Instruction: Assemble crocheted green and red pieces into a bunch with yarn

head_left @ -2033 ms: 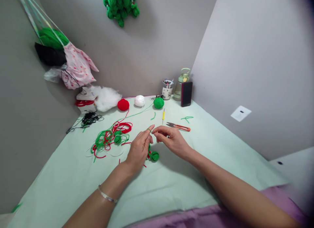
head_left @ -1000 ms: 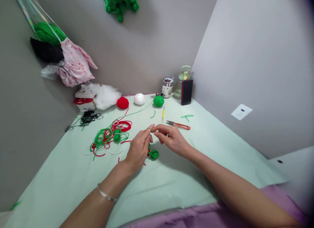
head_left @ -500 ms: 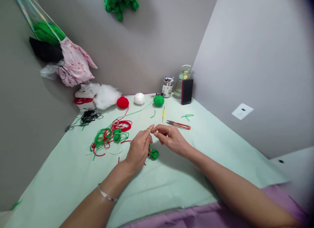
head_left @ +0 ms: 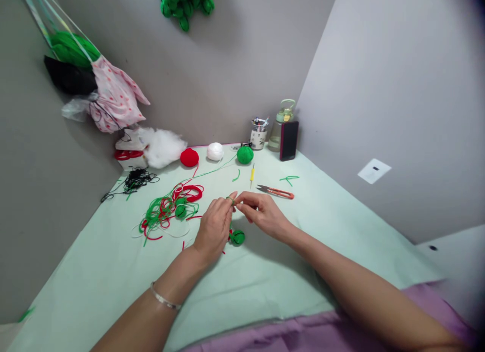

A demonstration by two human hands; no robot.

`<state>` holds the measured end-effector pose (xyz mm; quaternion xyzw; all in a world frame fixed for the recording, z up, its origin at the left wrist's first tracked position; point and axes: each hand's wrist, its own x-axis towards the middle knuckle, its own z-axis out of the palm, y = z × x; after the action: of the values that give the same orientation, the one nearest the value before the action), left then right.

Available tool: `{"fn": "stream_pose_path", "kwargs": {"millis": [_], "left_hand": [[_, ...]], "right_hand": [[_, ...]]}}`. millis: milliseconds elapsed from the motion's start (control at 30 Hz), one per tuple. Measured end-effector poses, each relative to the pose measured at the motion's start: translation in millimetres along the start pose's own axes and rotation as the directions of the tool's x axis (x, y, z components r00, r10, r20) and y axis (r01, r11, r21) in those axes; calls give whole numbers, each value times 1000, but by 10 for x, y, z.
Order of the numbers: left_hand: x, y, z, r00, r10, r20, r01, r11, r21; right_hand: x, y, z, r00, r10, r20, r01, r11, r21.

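Observation:
My left hand (head_left: 216,225) is closed, with green yarn (head_left: 230,199) looped at its fingertips. Right beside it, my right hand (head_left: 261,212) pinches at the same strand, thumb and forefinger together; the fine detail between the fingertips is too small to make out. Below the hands a small green ball piece (head_left: 237,237) with a bit of red beside it lies on the pale green tabletop (head_left: 265,291), partly hidden by my left hand. Orange-handled thread snips (head_left: 278,192) and a yellow-handled hook (head_left: 252,175) lie beyond my right hand.
Tangled red, green and white yarn (head_left: 162,210) lies to the left, black yarn (head_left: 138,180) farther off. Red (head_left: 189,157), white (head_left: 215,151) and green (head_left: 245,155) yarn balls stand at the back, near a pen holder (head_left: 258,137), bottle (head_left: 276,135) and phone (head_left: 289,141).
The green loop at my left fingertips shows a little more. Both hands stay almost where they were, and the things on the table have not moved.

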<state>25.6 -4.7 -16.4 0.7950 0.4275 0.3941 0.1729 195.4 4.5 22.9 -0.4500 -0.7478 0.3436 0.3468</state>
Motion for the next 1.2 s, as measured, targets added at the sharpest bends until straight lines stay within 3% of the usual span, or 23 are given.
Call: {"fn": "stream_pose_path", "kwargs": {"millis": [167,367,1067,1200], "left_hand": [[0,-30,23,996,38,-85,-29,994,110],[-3,-59,38,991,87,-105,-61,973,224],[-4,-87,47,999,22,46,-36,948,317],[-6,-81,39,999,37,37,-47,946,322]], "right_hand": [[10,42,9,1000,30,-3,-30,1000,1],[16,41,16,1000,-2,-2,2,1000,-1],[65,190,35,999,44,-26,-46,996,-71],[54,175,27,1000,0,-6,0,997,-73]]}}
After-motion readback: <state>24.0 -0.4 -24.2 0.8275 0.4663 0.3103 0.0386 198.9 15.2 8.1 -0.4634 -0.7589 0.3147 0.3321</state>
